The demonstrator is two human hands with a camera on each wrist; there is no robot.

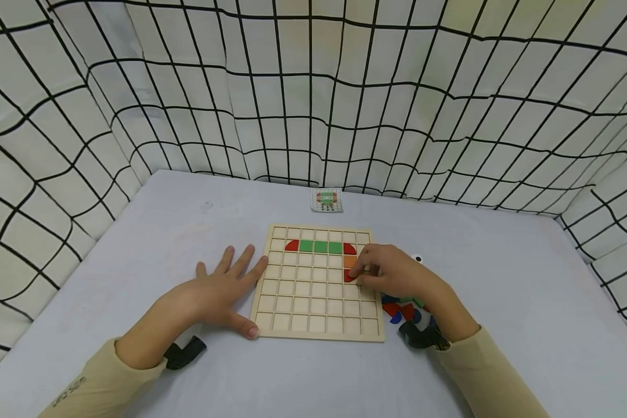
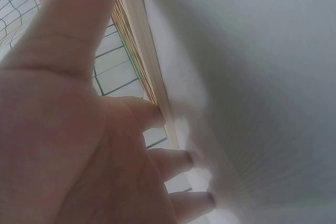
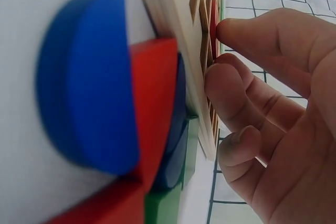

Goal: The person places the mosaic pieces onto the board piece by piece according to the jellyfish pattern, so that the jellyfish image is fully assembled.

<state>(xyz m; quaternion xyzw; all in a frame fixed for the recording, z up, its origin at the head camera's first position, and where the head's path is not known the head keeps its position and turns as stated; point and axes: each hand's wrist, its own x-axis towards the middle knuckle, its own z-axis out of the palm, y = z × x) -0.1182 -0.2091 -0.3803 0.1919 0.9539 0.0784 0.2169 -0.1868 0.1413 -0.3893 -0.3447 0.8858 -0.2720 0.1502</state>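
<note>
A wooden grid board (image 1: 317, 338) lies on the white table. My right hand (image 1: 397, 270) is over its right side, fingers bent, fingertips at a red quarter-circle piece (image 1: 348, 276) in a cell below an orange square (image 1: 349, 262). In the right wrist view the thumb (image 3: 236, 32) touches that red piece (image 3: 213, 27). Above, a row holds green squares (image 1: 321, 247) between a left red quarter circle (image 1: 292, 245) and a right one (image 1: 349, 249). My left hand (image 1: 222, 296) lies spread at the board's left edge, thumb and fingertips close against it.
Loose pieces, including a blue half circle (image 3: 100, 82) and a red block (image 3: 152, 98), lie right of the board, partly hidden under my right wrist. A small pattern card (image 1: 327, 200) lies behind the board. Black netting (image 1: 313, 96) over white sheeting encloses the table.
</note>
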